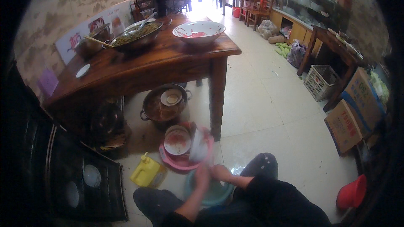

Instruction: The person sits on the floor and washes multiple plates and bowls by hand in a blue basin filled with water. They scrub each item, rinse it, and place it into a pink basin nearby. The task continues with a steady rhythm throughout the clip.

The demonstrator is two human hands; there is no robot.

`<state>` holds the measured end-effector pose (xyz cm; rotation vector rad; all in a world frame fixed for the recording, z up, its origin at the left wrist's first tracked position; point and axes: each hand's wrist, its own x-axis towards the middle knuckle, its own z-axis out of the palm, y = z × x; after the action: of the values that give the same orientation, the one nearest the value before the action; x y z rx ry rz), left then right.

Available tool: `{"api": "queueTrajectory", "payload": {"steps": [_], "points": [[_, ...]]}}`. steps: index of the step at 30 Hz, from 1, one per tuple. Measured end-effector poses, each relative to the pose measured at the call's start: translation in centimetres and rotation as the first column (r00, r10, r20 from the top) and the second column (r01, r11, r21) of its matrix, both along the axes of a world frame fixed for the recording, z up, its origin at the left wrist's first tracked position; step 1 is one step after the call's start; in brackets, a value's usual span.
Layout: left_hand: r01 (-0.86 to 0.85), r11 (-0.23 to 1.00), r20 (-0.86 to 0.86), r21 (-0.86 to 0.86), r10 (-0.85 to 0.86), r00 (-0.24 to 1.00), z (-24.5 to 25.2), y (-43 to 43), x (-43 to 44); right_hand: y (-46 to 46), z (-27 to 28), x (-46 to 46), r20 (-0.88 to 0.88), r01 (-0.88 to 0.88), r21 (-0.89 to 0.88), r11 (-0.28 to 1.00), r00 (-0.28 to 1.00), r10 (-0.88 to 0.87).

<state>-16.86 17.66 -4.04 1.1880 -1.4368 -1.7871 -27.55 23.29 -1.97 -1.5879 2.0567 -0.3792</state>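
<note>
My left hand and my right hand are close together over a green basin on the floor between my knees. Both are smeared by motion, and I cannot tell whether either grips anything. Just beyond them stands a pink plastic basin with stacked dishes. On the stack, a white bowl has red residue inside. A white, blurred dish-like shape tilts at the basin's right side, close to my fingers. Left of the basins is a yellow pump jug.
A wooden table rises ahead, bearing a white bowl and a metal pan of food. Beneath it sits a large pot. A dark rack stands left. To the right are cardboard boxes and a red bucket.
</note>
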Motion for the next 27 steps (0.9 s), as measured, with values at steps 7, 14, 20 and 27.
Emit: {"api": "queueTrajectory", "payload": {"steps": [7, 14, 20, 27], "points": [[0.081, 0.992, 0.054, -0.094, -0.076, 0.996, 1.6, -0.6, 0.2, 0.4, -0.5, 0.4, 0.049, -0.173, 0.125, 0.977, 0.985, 0.168], [0.205, 0.960, 0.244, -0.189, -0.156, 0.957, -5.7, -4.3, 2.1, 0.4, 1.8, 1.7, 0.250, -0.303, 0.175, 0.937, 0.934, 0.256], [0.060, 0.783, -0.162, 0.619, 0.053, 0.985, -2.6, -3.1, 2.1, 0.3, 4.8, -0.3, 0.426, -0.087, 0.049, 0.995, 0.903, 0.058], [0.425, 0.718, -0.566, 0.551, -0.052, 0.823, -7.0, -4.8, 3.4, -0.1, 9.2, -0.3, 0.625, 0.019, 0.040, 0.999, 0.779, -0.040]]}}
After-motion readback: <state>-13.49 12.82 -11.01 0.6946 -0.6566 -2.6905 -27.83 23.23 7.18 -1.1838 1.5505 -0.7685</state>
